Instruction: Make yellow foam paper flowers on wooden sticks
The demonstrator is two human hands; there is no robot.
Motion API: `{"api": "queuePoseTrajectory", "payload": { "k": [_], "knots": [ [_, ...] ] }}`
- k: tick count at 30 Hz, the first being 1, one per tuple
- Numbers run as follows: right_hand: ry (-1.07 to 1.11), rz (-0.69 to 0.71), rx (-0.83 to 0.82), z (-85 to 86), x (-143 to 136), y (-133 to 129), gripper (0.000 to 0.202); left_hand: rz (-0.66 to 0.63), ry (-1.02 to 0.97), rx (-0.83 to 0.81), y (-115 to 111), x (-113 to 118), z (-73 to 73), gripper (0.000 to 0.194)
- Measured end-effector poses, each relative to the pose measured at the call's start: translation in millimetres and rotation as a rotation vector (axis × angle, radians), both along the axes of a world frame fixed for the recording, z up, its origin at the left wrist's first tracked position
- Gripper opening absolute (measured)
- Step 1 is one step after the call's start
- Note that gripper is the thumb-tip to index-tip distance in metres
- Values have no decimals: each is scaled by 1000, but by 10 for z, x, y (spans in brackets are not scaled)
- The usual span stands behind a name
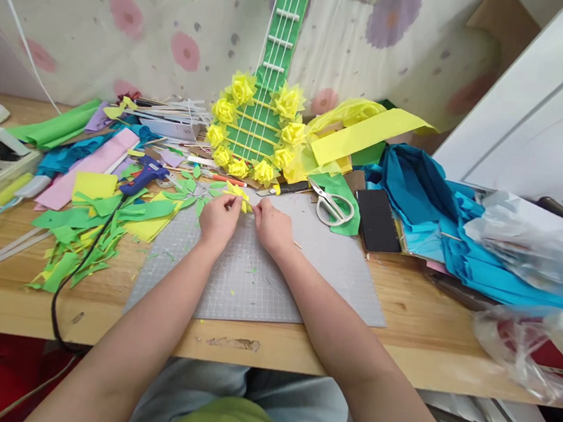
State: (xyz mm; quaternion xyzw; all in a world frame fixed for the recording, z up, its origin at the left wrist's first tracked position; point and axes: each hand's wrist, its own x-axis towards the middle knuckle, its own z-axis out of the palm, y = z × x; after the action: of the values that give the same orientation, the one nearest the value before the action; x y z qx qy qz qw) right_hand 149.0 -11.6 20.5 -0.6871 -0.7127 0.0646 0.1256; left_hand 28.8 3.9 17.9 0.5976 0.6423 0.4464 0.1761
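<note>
Between my two hands, over the grey cutting mat (253,288), is a small yellow paper flower (238,197). My left hand (220,216) pinches it from the left, fingers closed. From the other side my right hand (272,225) is closed at the flower's lower end; a thin stick (298,245) shows just past that hand. Green paper leaves (197,192) on thin wires lie left of my left hand. Behind stands a green paper-covered guitar shape (255,124) ringed with yellow paper roses. What the fingertips press is partly hidden.
White-handled scissors (334,210) and a black phone (378,221) lie to the right. A blue glue gun (143,175) rests on the left, its cable hanging over the table edge, near green paper scraps (76,250). Blue crepe paper (415,185) is heaped at right.
</note>
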Motion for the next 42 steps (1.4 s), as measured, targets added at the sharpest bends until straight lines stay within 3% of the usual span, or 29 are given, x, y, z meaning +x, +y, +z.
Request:
{"api": "queuePoseTrajectory", "payload": {
  "k": [6, 10, 13, 24, 42],
  "knots": [
    [-46, 47, 61, 47, -58, -78, 31, 40, -393, -137, 78, 12, -76, 23],
    [-78, 82, 76, 43, -56, -87, 29, 65, -758, -256, 76, 53, -43, 19],
    [-78, 110, 61, 29, -51, -84, 30, 63, -892, -298, 75, 67, -16, 16],
    [-59, 109, 4, -18, -111, -65, 32, 56, -901, -244, 106, 79, -73, 16],
    [-79, 127, -17, -65, -106, -41, 35, 58, -899, -279, 98, 46, -20, 12]
  ]
}}
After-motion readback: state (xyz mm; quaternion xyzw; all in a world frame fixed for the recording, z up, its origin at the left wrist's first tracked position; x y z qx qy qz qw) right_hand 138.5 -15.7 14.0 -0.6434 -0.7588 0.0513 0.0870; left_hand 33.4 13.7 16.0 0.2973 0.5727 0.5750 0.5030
